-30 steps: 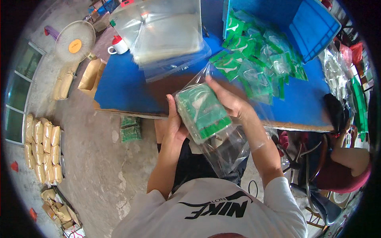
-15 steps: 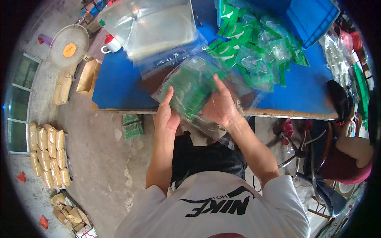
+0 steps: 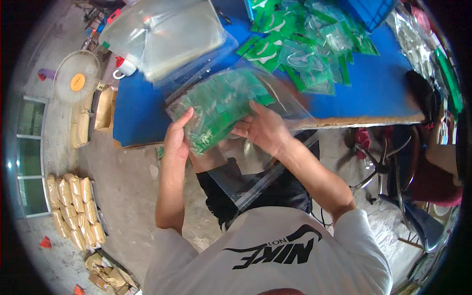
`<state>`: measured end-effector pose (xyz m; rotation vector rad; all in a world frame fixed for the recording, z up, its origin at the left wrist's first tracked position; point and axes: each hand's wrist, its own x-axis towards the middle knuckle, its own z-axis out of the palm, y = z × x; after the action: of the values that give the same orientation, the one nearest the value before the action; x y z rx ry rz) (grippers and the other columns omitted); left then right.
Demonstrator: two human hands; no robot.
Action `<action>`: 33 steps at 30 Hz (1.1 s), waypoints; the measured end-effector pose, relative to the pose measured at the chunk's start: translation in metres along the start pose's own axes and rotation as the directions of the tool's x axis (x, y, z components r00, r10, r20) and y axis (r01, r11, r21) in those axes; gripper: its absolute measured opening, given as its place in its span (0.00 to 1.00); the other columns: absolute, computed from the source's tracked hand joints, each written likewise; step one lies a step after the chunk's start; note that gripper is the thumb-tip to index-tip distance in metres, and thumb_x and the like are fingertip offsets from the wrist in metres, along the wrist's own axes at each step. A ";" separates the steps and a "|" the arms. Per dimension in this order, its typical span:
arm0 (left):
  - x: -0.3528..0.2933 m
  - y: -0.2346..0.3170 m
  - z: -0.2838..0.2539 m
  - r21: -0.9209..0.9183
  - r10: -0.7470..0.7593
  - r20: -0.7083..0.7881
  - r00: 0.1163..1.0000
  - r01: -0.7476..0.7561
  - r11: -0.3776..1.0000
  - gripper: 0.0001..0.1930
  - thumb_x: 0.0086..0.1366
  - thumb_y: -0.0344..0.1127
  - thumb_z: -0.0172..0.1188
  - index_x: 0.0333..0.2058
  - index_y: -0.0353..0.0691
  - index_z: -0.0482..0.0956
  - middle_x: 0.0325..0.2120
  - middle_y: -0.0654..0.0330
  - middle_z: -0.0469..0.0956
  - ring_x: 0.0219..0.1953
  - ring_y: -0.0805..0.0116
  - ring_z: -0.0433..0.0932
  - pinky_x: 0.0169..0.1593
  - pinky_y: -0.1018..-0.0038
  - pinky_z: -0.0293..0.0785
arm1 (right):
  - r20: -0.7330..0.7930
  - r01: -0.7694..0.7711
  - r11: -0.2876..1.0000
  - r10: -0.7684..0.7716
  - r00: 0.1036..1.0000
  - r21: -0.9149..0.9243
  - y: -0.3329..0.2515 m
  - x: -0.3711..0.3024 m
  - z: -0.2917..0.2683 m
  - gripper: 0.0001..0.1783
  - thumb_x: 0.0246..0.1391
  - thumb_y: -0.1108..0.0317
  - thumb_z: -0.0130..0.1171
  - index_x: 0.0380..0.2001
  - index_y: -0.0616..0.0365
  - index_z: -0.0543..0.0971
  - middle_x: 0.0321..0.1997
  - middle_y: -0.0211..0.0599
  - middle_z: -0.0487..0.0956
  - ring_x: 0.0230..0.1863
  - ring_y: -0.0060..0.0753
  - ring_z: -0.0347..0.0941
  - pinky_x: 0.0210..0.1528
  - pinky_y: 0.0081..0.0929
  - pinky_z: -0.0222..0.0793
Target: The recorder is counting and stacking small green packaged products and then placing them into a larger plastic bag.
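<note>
A clear plastic bag (image 3: 290, 105) with a stack of green packets (image 3: 221, 101) inside spans the table's front edge between my hands. My left hand (image 3: 178, 135) grips the stack's left end, thumb on top and fingers hidden beneath. At the lower right side, my right hand (image 3: 265, 129) has its thumb against the stack and its fingers curled in at the bag. Part of the clear film hangs over my lap, down to a pale strip. Beyond the bag lies a loose pile of green and clear packets (image 3: 307, 61).
A stack of clear bags (image 3: 184, 42) lies on the blue table (image 3: 135, 118), beside a white cup with a red lid (image 3: 125, 66). A blue crate (image 3: 371, 12) stands at the back right. A metal-legged chair (image 3: 381, 167) and a seated person are at right; wrapped brown packs (image 3: 73, 206) lie left.
The bag with the green stack has shifted left and turned flatter, both hands moving with it. More clear film now drapes over my lap. The whole view has also swung somewhat.
</note>
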<state>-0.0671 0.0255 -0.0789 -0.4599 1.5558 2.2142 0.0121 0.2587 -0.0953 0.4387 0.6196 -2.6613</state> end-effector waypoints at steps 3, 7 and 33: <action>-0.016 0.029 0.027 0.011 0.084 0.107 0.991 -0.086 0.996 0.18 0.64 0.38 0.65 0.50 0.35 0.78 0.44 0.58 0.81 0.44 0.65 0.81 0.51 0.68 0.77 | -0.054 0.235 0.971 -0.238 0.970 -0.053 0.013 0.002 0.021 0.29 0.70 0.48 0.45 0.60 0.61 0.67 0.54 0.42 0.74 0.48 0.38 0.76 0.48 0.37 0.76; 0.011 0.020 0.015 0.273 0.169 0.014 0.985 -0.167 0.948 0.26 0.62 0.39 0.67 0.55 0.31 0.74 0.51 0.55 0.78 0.53 0.63 0.76 0.56 0.69 0.71 | -0.056 0.233 0.951 -0.249 0.967 -0.202 0.015 0.009 0.006 0.36 0.68 0.44 0.47 0.64 0.64 0.62 0.56 0.48 0.73 0.50 0.42 0.77 0.49 0.38 0.76; 0.287 0.155 0.007 0.810 0.448 0.513 0.732 -0.240 -0.535 0.36 0.70 0.57 0.51 0.69 0.44 0.58 0.69 0.49 0.57 0.72 0.50 0.53 0.73 0.53 0.46 | -0.028 -0.110 0.992 0.111 0.993 0.060 0.019 0.008 -0.009 0.28 0.72 0.54 0.42 0.68 0.57 0.57 0.65 0.57 0.68 0.64 0.57 0.68 0.64 0.54 0.65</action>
<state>-0.3929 0.0218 -0.0879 0.7617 3.2450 -0.0185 0.0146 0.2445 -0.1126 0.5164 0.5127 -2.5769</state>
